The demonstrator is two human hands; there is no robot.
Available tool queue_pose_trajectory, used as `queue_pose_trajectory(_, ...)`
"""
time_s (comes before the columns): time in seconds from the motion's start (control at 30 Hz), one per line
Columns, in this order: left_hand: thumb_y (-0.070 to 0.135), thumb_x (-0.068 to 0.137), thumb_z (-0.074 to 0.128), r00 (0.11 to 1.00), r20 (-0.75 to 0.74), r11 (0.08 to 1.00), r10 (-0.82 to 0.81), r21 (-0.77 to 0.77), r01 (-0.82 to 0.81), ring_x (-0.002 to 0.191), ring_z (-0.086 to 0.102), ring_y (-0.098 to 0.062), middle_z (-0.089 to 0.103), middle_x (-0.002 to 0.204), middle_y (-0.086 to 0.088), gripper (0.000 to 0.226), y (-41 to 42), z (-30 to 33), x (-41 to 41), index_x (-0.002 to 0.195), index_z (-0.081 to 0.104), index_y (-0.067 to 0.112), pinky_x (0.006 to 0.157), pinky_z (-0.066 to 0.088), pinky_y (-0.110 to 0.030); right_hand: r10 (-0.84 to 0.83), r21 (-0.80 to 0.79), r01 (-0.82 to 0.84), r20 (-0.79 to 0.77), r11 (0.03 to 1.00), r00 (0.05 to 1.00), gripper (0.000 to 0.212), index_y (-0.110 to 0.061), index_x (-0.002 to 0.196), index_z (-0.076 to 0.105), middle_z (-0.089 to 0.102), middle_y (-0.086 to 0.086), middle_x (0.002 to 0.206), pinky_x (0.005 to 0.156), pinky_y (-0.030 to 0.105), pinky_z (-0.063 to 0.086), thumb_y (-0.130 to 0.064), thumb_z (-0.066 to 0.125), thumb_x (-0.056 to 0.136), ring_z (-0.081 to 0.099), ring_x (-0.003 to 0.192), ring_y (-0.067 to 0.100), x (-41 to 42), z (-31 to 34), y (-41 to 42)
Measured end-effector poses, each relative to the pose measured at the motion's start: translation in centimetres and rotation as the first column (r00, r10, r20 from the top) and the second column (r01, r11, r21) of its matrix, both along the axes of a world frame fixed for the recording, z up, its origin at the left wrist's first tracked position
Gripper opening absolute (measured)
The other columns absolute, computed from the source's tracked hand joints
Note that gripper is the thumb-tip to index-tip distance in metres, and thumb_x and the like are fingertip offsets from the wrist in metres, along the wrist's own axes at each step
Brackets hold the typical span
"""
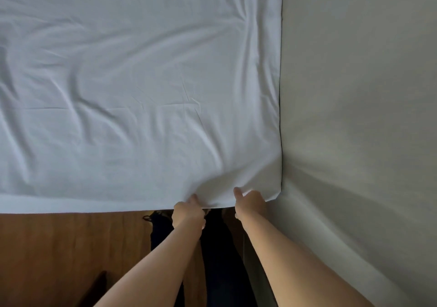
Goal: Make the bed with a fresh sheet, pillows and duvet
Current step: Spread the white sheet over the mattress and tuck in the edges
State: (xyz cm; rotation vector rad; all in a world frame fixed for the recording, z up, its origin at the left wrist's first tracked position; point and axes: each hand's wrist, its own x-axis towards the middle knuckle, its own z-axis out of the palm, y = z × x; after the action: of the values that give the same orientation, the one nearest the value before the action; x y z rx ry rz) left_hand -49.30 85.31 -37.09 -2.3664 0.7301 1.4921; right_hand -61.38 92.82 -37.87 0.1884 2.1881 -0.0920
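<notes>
Both hands, left hand [189,213] and right hand [251,203], grip the sheet [132,89] edge.

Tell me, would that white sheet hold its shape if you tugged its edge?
Probably not. The sheet looks thin and floppy: creases fan out from where the left hand and right hand pinch its edge. It likely weighs little and would slide across the bed.
</notes>
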Motion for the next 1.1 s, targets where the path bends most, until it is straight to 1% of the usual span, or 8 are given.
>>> queue_pose_trajectory(0.1,0.022,0.101,0.055,0.978,-0.074,0.979,0.196,-0.050,-0.200,0.053,0.056,-0.025,0.064,0.070,-0.016,0.031,0.1,0.3,-0.5,0.081,0.057,-0.002,0.064,0.058,-0.040,-0.148,-0.047,0.145,-0.055,0.988,0.988,0.036,-0.010,0.083,0.064,0.074,0.014,0.083,0.073,0.051,0.061,-0.046,0.059,0.087,0.072,0.078,0.036,0.8,-1.5,0.6)
queue_pose_trajectory(0.17,0.017,0.101,0.055,0.965,-0.088,0.965,0.248,-0.059,-0.254,0.052,0.054,-0.023,0.061,0.067,-0.014,0.026,0.3,0.4,-0.5,0.084,0.059,-0.003,0.058,0.055,-0.035,-0.148,-0.066,0.142,-0.090,0.988,0.985,0.035,-0.007,0.080,0.067,0.072,0.015,0.079,0.074,0.049,0.060,-0.040,0.060,0.091,0.070,0.079,0.037,1.1,-1.1,0.6)
queue_pose_trajectory(0.3,0.017,0.101,0.056,0.964,-0.101,0.966,0.244,-0.060,-0.251,0.051,0.054,-0.022,0.062,0.068,-0.014,0.023,0.7,0.7,0.1,0.096,0.061,-0.005,0.052,0.054,-0.032,-0.122,-0.085,0.114,-0.108,0.990,0.987,0.035,-0.007,0.081,0.068,0.072,0.016,0.085,0.074,0.040,0.053,-0.037,0.058,0.096,0.067,0.087,0.038,1.2,-0.1,0.8)
queue_pose_trajectory(0.5,0.019,0.102,0.054,0.971,-0.087,0.972,0.222,-0.064,-0.228,0.052,0.056,-0.023,0.062,0.071,-0.014,0.025,1.6,1.2,0.1,0.090,0.060,-0.002,0.051,0.056,-0.032,-0.147,-0.075,0.140,-0.107,0.987,0.983,0.036,-0.007,0.081,0.068,0.071,0.014,0.085,0.071,0.036,0.051,-0.036,0.058,0.098,0.067,0.084,0.035,1.1,0.3,1.5)
queue_pose_trajectory(0.6,0.021,0.102,0.054,0.963,-0.074,0.964,0.259,-0.048,-0.263,0.054,0.058,-0.022,0.062,0.071,-0.013,0.025,1.9,1.3,-0.2,0.092,0.061,-0.001,0.054,0.057,-0.033,-0.172,-0.071,0.166,-0.093,0.984,0.981,0.037,-0.010,0.074,0.067,0.071,0.012,0.080,0.071,0.041,0.058,-0.038,0.059,0.097,0.069,0.076,0.034,1.1,0.2,1.7)
queue_pose_trajectory(0.7,0.021,0.102,0.054,0.951,-0.081,0.953,0.299,-0.032,-0.303,0.053,0.057,-0.021,0.059,0.069,-0.012,0.026,1.8,1.2,-0.3,0.092,0.061,-0.002,0.051,0.054,-0.031,-0.193,-0.058,0.188,-0.097,0.980,0.976,0.040,-0.013,0.064,0.061,0.071,0.013,0.072,0.067,0.043,0.059,-0.038,0.060,0.096,0.069,0.069,0.035,1.3,-0.2,1.9)
queue_pose_trajectory(0.87,0.021,0.103,0.052,0.947,-0.079,0.949,0.311,-0.035,-0.315,0.052,0.055,-0.020,0.056,0.066,-0.011,0.026,1.7,1.3,-0.2,0.090,0.059,0.000,0.046,0.051,-0.029,-0.236,-0.071,0.228,-0.139,0.971,0.962,0.039,-0.010,0.068,0.066,0.070,0.014,0.072,0.067,0.039,0.054,-0.037,0.062,0.096,0.069,0.074,0.036,1.7,0.1,1.9)
queue_pose_trajectory(1.1,0.021,0.101,0.056,0.940,-0.134,0.949,0.313,-0.008,-0.316,0.057,0.058,-0.021,0.060,0.069,-0.011,0.026,1.2,1.9,0.4,0.090,0.062,-0.002,0.057,0.056,-0.032,-0.273,-0.050,0.269,-0.124,0.962,0.954,0.042,-0.011,0.069,0.071,0.071,0.008,0.066,0.067,0.046,0.061,-0.045,0.060,0.090,0.070,0.067,0.033,2.3,-0.2,1.6)
